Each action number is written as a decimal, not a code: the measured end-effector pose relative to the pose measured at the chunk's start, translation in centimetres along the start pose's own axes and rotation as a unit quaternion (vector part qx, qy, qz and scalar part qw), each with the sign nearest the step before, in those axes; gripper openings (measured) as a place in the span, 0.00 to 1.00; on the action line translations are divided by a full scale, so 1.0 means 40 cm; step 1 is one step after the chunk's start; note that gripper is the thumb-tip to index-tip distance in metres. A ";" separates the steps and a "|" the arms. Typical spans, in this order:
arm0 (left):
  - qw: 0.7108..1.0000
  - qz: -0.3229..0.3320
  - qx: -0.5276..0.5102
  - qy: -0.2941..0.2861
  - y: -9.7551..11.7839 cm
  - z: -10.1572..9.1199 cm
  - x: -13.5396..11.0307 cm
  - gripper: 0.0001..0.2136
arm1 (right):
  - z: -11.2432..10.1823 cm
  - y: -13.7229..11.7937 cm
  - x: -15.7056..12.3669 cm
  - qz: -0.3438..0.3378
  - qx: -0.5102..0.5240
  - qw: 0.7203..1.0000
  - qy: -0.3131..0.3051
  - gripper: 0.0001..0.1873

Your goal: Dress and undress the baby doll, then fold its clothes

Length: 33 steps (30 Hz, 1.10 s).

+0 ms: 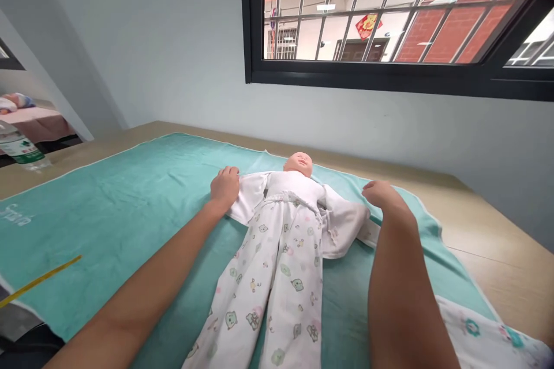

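Observation:
A baby doll (298, 164) lies on its back on a teal towel (142, 184), its head towards the wall. It has on a white top (288, 183) with spread sleeves and white trousers (281, 277) printed with small animals. My left hand (225, 187) is closed at the end of the sleeve on the left (249, 196). Beyond the other sleeve (346, 219), my right hand (385, 193) is bent with its fingers curled in; what they hold, if anything, is hidden. A white flap of cloth (369, 233) lies by my right forearm.
A plastic bottle (21, 147) stands on the table's left edge. A yellow strip (41, 281) lies across the towel's near left corner. Folded printed cloth (485, 334) sits at the near right. Behind the wooden table (489, 222) are a wall and a barred window (367, 17).

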<state>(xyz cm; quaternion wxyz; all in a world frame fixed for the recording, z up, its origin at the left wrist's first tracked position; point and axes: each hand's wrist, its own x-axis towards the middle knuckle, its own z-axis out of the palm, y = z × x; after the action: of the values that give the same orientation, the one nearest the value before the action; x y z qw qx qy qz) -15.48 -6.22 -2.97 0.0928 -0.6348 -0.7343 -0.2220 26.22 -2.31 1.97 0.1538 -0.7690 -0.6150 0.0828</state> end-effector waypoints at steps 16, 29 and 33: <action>0.983 0.164 -0.076 -0.020 0.078 0.062 -0.052 0.25 | 0.174 -0.278 -0.075 -0.140 0.313 0.938 0.048 0.22; 0.989 0.128 -0.074 0.026 0.101 0.071 -0.053 0.23 | 0.096 -0.407 -0.146 -0.265 0.238 0.933 0.056 0.16; 0.992 0.077 -0.085 0.048 0.097 0.064 -0.053 0.17 | 0.122 -0.523 -0.171 -0.389 -0.023 0.919 -0.063 0.13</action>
<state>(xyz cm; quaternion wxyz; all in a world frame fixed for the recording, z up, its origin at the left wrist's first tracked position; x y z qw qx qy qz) -10.94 -6.62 -5.30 0.0905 -0.6838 -0.6564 -0.3057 3.85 -4.19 4.06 0.1171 -0.4657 -0.8757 0.0511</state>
